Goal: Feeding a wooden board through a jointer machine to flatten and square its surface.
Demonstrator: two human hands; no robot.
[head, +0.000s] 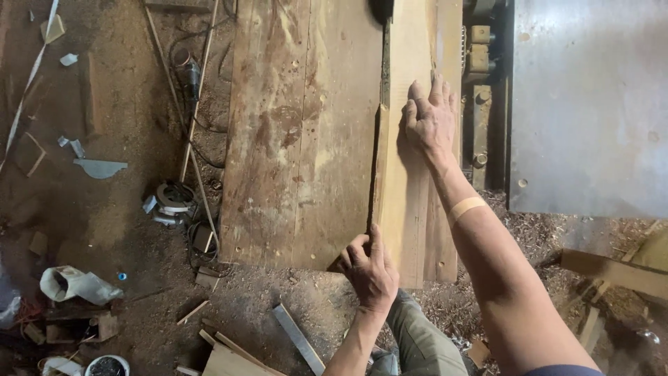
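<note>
Sawdust floor point(104, 209) — wood scraps point(229, 355), cables point(202, 146), grey metal sheet point(591, 104).

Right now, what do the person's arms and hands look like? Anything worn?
Both hands bare, no gloves, rings or watch visible. The right hand leads into a bare forearm with a tan adhesive bandage stuck across it; a dark blue sleeve edge shows at the upper arm. The left hand and its forearm are bare, no sleeve in view.

Plank point(407, 174) far end cut off by top edge; left hand point(370, 268) hides near corner; grey machine top point(591, 104) runs off right edge.
</note>
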